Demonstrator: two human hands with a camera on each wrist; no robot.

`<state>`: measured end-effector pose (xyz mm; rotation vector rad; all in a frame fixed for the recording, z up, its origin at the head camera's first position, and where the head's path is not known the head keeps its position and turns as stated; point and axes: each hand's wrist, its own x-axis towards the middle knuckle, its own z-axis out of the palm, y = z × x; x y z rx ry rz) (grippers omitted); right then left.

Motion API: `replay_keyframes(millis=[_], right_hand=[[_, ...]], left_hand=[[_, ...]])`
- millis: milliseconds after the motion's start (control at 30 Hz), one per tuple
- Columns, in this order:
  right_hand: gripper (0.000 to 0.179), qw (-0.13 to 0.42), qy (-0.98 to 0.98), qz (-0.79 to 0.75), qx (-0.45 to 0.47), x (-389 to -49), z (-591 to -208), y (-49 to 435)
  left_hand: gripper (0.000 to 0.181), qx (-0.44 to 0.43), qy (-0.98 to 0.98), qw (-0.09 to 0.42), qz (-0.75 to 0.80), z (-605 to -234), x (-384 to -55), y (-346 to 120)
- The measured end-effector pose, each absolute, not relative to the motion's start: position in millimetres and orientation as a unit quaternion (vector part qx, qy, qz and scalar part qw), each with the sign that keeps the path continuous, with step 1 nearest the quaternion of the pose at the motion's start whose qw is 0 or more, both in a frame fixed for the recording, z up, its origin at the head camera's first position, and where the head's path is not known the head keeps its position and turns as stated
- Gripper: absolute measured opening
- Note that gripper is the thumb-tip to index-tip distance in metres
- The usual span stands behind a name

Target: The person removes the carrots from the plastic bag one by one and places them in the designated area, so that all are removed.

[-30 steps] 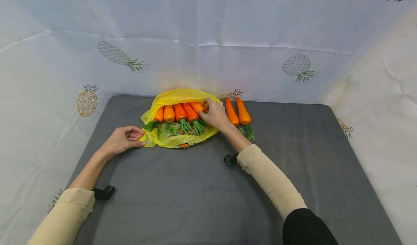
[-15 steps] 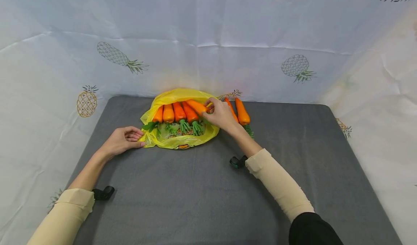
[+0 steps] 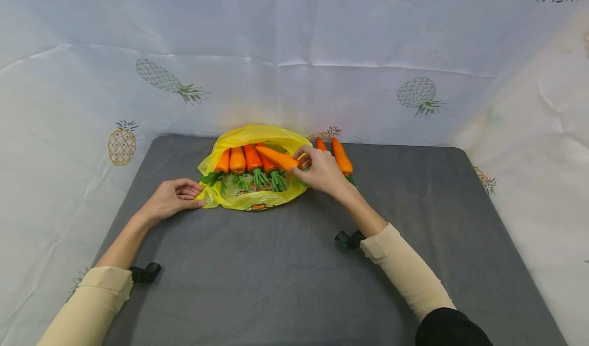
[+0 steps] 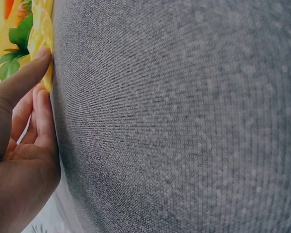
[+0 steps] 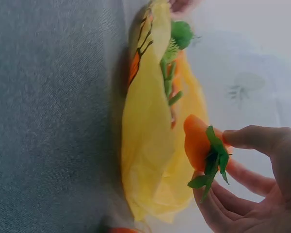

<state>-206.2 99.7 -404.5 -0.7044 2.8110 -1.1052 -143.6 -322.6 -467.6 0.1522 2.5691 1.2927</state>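
Observation:
A yellow plastic bag (image 3: 271, 201) lies with its mouth spread, and several orange carrots (image 3: 237, 160) with green tops rest inside it. My left hand (image 3: 172, 200) pinches the bag's left edge between thumb and fingers; the left wrist view shows the thumb on the yellow film (image 4: 42, 29). With thumb and fingertips my right hand (image 3: 322, 172) grips one carrot (image 3: 278, 158) near its leafy end, its tip pointing left over the carrots in the bag. Seen from the right wrist, this carrot (image 5: 196, 145) is held above the bag's opening, green leaves (image 5: 214, 160) toward the camera.
Right of the bag, two more carrots (image 3: 342, 157) lie on the grey cloth-covered table (image 3: 257, 284), one partly hidden behind my right hand. A white pineapple-print sheet (image 3: 294, 95) hangs right behind the table's far edge.
My right hand has drawn the carrot from the right side of the bag's contents, rightward and toward me, over the opening. The left hand has stayed in place on the bag.

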Motion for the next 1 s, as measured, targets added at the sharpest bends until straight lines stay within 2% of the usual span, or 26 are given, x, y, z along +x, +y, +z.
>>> replay_keyframes(millis=[267,567,1000], right_hand=[[0.031,0.019,0.894,-0.382,-0.233,-185.3,-387.0,109.2],[0.032,-0.045,0.897,-0.395,-0.193,-173.8,-372.7,135.0],[0.033,-0.113,0.902,-0.400,-0.116,-179.2,-380.5,189.1]], left_hand=[[0.046,0.056,0.881,0.132,0.451,-467.0,-142.6,-321.8],[0.048,0.051,0.883,0.135,0.447,-467.0,-142.9,-322.3],[0.049,0.049,0.884,0.136,0.445,-468.2,-142.5,-324.0]])
